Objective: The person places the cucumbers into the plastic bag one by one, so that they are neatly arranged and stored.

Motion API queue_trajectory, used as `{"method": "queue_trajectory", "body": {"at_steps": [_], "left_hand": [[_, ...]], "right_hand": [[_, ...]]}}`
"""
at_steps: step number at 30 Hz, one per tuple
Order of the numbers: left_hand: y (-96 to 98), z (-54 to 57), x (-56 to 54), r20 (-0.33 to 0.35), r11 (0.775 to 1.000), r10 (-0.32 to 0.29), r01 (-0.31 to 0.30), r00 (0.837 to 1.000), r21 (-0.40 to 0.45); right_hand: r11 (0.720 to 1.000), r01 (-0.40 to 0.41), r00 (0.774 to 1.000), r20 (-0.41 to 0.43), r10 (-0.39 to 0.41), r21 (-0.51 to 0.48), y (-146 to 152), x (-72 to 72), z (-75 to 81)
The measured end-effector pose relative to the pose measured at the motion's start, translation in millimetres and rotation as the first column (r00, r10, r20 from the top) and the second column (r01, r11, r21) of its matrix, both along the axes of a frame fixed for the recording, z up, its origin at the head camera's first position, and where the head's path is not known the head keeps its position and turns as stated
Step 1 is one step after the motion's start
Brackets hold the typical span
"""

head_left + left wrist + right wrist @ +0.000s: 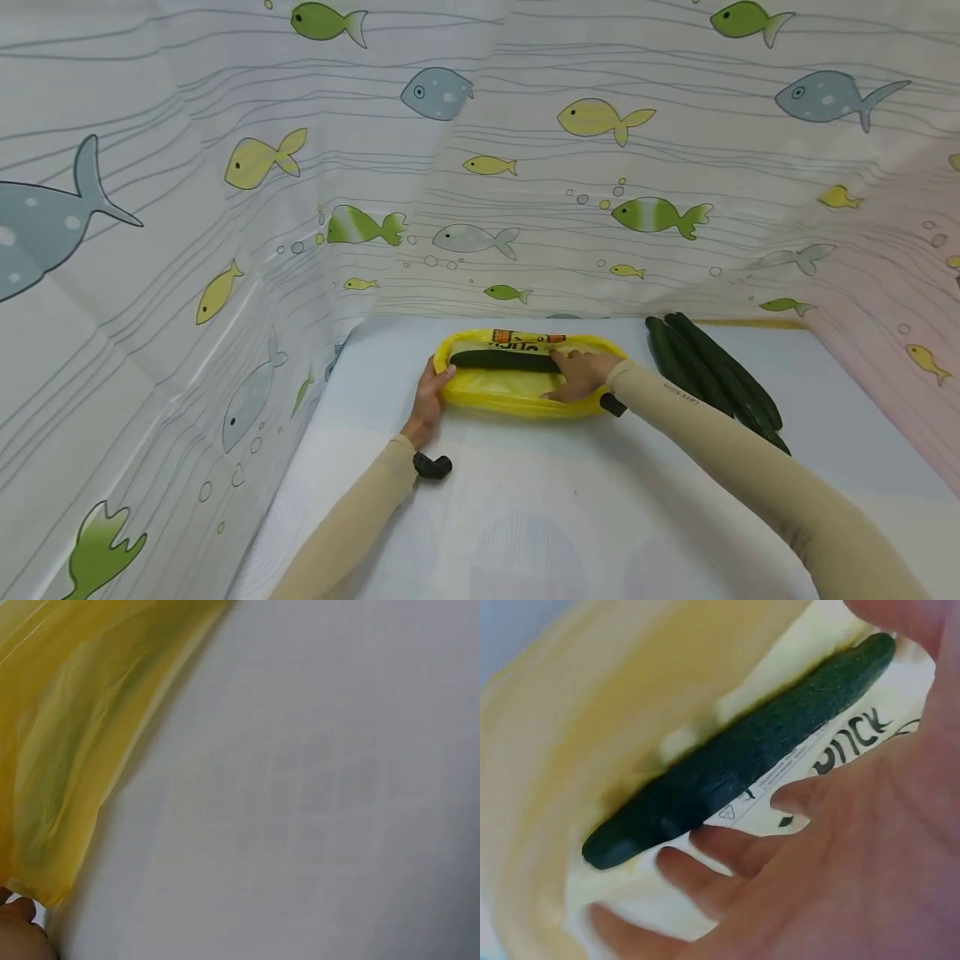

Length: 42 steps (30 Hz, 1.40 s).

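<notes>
A yellow plastic bag [517, 405] lies with its mouth spread wide toward me. My left hand [426, 404] grips its left rim, the thumb on the inner side; the left wrist view catches only a few fingers [22, 911] at the bag's corner. Inside the bag a dark green cucumber [498, 360] lies crosswise. My right hand [583, 375] reaches in over the right rim, at the cucumber's right end. In the right wrist view its fingers [705, 881] are spread and loosely bent beside the cucumber [742, 761], not wrapped around it.
Several more cucumbers [705, 367] lie side by side on the white table [517, 508], to the right of the bag and beyond my right forearm. A curtain [540, 192] printed with fish encloses the table at the back and sides. Dark lettering [851, 742] is printed on the bag.
</notes>
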<state>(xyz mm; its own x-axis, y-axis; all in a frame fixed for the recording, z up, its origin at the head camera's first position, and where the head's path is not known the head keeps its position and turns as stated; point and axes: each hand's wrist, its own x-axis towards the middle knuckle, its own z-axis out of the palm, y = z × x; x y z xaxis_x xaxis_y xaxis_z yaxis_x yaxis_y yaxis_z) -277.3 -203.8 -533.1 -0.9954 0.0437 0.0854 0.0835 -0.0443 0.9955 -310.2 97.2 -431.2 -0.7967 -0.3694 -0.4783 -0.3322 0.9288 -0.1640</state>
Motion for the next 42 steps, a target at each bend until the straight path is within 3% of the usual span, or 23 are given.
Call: {"method": "queue_trajectory", "body": {"at_steps": [6, 13, 22, 29, 37, 42], "left_hand": [[-2.3, 1.2, -1.9, 0.008, 1.0, -0.014, 0.014, 1.0, 0.006], [-1.1, 0.1, -1.8, 0.013, 1.0, -0.023, 0.023, 1.0, 0.016], [-1.9, -3.3, -2.6, 0.029, 1.0, -0.018, 0.017, 0.999, 0.016], [0.7, 1.0, -4.6, 0.025, 1.0, -0.018, 0.018, 1.0, -0.008], [0.1, -1.9, -4.7, 0.031, 1.0, -0.014, 0.015, 0.999, -0.019], [-0.1, -1.3, -4.3, 0.037, 0.999, -0.013, 0.014, 0.999, -0.031]], "right_hand": [[0.995, -0.058, 0.998, -0.005, 0.058, -0.079, 11, 6.3, 13.5], [0.96, -0.125, 0.991, -0.077, 0.109, -0.249, 42, 11.3, 36.6], [0.874, -0.142, 0.952, -0.305, -0.008, -0.464, 108, 8.6, 39.3], [0.913, -0.068, 0.937, -0.341, -0.08, -0.402, 160, 7.6, 31.2], [0.968, -0.01, 0.922, -0.376, -0.089, -0.252, 219, 14.8, 22.6], [0.986, 0.041, 0.92, -0.378, -0.101, -0.165, 251, 20.9, 15.4]]}}
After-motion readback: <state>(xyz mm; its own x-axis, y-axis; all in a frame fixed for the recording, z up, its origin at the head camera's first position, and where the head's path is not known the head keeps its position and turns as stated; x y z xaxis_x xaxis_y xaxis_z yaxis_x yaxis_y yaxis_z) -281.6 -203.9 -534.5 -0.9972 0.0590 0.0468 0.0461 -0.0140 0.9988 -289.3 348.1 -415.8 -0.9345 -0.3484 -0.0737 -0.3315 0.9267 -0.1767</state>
